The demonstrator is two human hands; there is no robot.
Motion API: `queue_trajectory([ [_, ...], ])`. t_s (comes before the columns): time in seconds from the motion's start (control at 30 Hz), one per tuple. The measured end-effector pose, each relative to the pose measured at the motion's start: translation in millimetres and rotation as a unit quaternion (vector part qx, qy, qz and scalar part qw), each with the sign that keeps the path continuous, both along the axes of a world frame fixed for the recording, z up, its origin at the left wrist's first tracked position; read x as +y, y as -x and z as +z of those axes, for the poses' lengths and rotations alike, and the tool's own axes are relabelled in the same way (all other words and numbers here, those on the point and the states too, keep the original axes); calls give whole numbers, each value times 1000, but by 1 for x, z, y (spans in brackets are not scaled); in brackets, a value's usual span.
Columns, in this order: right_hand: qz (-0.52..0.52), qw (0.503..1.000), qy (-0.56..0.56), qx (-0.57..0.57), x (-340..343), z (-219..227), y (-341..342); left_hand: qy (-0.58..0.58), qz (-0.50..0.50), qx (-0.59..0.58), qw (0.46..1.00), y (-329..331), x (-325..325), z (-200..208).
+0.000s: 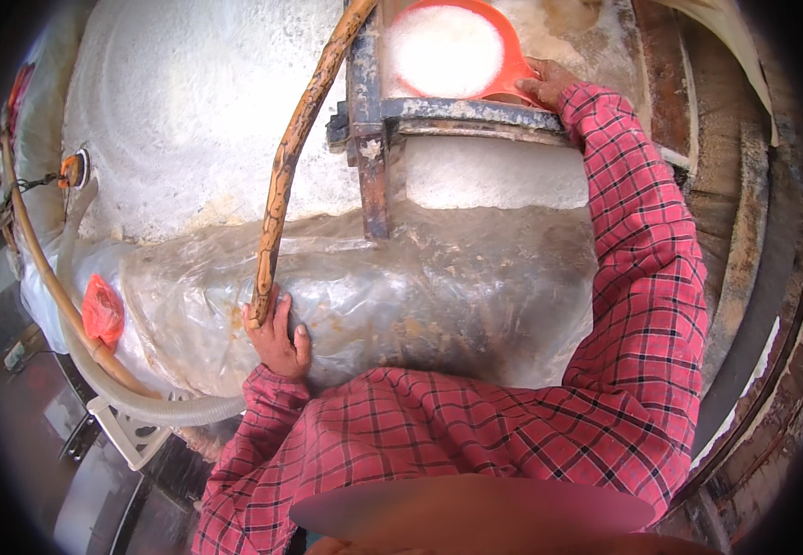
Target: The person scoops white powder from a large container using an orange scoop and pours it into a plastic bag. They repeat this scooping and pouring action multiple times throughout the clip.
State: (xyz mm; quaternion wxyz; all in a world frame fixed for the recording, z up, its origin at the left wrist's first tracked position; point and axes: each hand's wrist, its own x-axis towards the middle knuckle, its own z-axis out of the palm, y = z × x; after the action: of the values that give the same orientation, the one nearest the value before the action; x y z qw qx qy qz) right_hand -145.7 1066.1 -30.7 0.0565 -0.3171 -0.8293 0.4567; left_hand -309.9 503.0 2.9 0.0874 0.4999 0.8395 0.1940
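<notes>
My right hand (548,81) is closed on the handle of an orange plastic scoop (513,55), whose round bowl is full of something white. The scoop sits just beyond a worn metal crossbar (475,113). My left hand (279,340) rests on a plastic-covered ledge (438,296), thumb and fingers apart. The lower end of a mottled wooden pole (283,171) lies over its fingers; from there the pole slants up and to the right, past the upper edge of the view.
Beyond the ledge spreads a wide white surface (189,102). At the left are a pale flexible hose (124,400), a red plastic bag (103,310), an orange-and-black round fitting (73,170) and a white plastic bracket (133,439). A dark thick hose (748,342) curves along the right.
</notes>
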Motion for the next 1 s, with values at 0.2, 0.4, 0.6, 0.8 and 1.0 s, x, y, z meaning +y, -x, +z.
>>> queue_trajectory([
  [0.2,-89,992,88,-20,0,28,2,-12,-8,9,1000,3,-11,5],
  [0.4,-70,966,-177,174,-37,61,-24,-34,-23,36,999,-7,-46,23],
  [0.6,-231,969,61,67,-62,204,-78,-17,-37,70,997,-17,-38,43],
  [0.8,-32,952,-301,43,-151,371,-154,9,-48,42,998,-8,-57,62],
  [1.0,-347,934,54,62,-227,553,-238,53,-31,32,998,2,-30,53],
])
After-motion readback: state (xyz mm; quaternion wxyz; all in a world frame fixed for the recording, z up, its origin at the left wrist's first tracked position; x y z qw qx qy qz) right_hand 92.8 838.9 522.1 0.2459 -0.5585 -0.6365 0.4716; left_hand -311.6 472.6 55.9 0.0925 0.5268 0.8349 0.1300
